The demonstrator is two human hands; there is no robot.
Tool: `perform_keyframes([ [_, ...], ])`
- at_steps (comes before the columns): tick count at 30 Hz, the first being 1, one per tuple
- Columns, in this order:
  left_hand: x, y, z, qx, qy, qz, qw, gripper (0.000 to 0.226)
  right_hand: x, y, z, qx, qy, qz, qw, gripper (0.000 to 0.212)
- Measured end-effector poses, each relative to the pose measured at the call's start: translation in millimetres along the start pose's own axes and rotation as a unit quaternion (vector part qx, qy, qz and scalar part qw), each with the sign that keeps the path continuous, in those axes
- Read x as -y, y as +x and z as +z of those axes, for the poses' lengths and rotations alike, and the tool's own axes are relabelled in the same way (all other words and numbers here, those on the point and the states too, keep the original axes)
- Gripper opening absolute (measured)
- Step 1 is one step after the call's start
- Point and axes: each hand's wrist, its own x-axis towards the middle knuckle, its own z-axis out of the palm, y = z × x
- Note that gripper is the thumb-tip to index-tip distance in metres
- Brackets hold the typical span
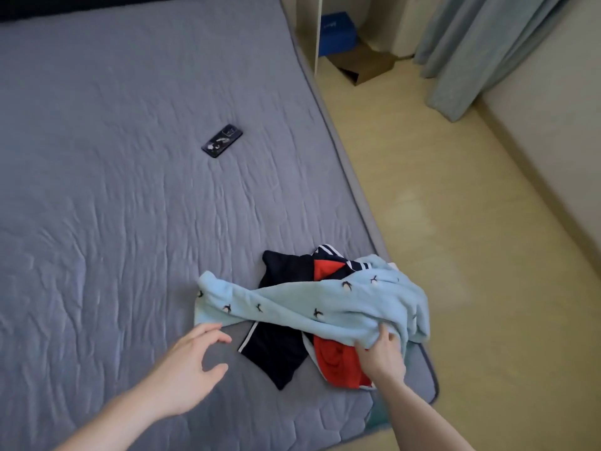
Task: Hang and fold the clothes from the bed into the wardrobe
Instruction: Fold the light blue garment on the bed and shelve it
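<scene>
A light blue garment with small dark bird prints [312, 304] lies twisted across a small pile near the bed's right corner. Under it are a dark navy garment with white stripes [279, 349] and a red garment [338, 362]. My right hand [380, 349] pinches the blue garment's lower right edge. My left hand [192, 362] hovers with spread, relaxed fingers just left of the pile, its fingertips close to the blue garment's left end, holding nothing. The pile rests on the grey quilted bed [113, 222].
A black phone [222, 140] lies on the bed farther back. Right of the bed runs a pale wooden floor [455, 239]. A grey-green curtain [481, 50] hangs at the far right. A blue box [336, 34] and brown cardboard [364, 65] sit behind a white panel [318, 30].
</scene>
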Motion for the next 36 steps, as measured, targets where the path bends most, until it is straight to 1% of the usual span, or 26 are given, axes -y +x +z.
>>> perform_keyframes([
  [2,3,1,7,-0.007,-0.004,-0.007,1.000,0.033,-3,16,6,-0.019,-0.020,0.009,1.000,0.064],
  [4,3,-3,10,-0.017,-0.012,-0.012,1.000,0.033,-4,25,3,-0.024,-0.048,-0.002,0.999,0.044],
  [6,-2,-10,10,-0.029,-0.018,-0.016,0.999,0.033,-4,24,-8,-0.037,-0.065,-0.049,0.996,0.028],
  [7,-8,-15,10,-0.032,-0.021,-0.014,0.999,0.032,-2,18,-18,-0.053,-0.069,-0.079,0.993,0.024],
  [10,-29,-38,5,-0.021,-0.037,0.001,0.999,0.029,10,-14,-56,-0.110,-0.081,-0.154,0.979,0.026],
  [12,-47,-58,-5,-0.020,-0.049,0.013,0.998,0.026,20,-44,-86,-0.133,-0.058,-0.174,0.974,0.027],
  [15,-73,-86,-25,-0.028,-0.051,0.035,0.998,0.029,43,-94,-138,-0.178,0.046,-0.195,0.964,0.028],
  [17,-87,-104,-39,-0.028,-0.044,0.055,0.997,0.033,63,-133,-170,-0.200,0.119,-0.226,0.946,0.030],
  [19,-98,-121,-53,-0.023,-0.046,0.070,0.996,0.036,87,-173,-195,-0.206,0.163,-0.265,0.928,0.032],
  [21,-104,-136,-66,-0.028,-0.052,0.085,0.995,0.040,114,-213,-215,-0.199,0.200,-0.305,0.910,0.030],
  [23,-104,-148,-75,-0.037,-0.065,0.088,0.993,0.043,141,-253,-231,-0.182,0.228,-0.330,0.898,0.032],
  [26,-97,-166,-81,-0.021,-0.099,0.098,0.990,0.046,171,-309,-239,-0.142,0.278,-0.349,0.884,0.037],
  [28,-89,-179,-83,-0.010,-0.108,0.113,0.988,0.052,186,-345,-235,-0.111,0.304,-0.355,0.877,0.040],
  [30,-76,-192,-85,-0.006,-0.100,0.129,0.987,0.067,205,-380,-226,-0.076,0.327,-0.370,0.866,0.046],
  [33,-48,-214,-88,0.009,-0.060,0.177,0.982,0.097,239,-430,-206,-0.026,0.379,-0.389,0.839,0.061],
  [36,-16,-237,-95,0.001,-0.061,0.196,0.979,0.117,272,-475,-179,0.021,0.411,-0.403,0.817,0.066],
])
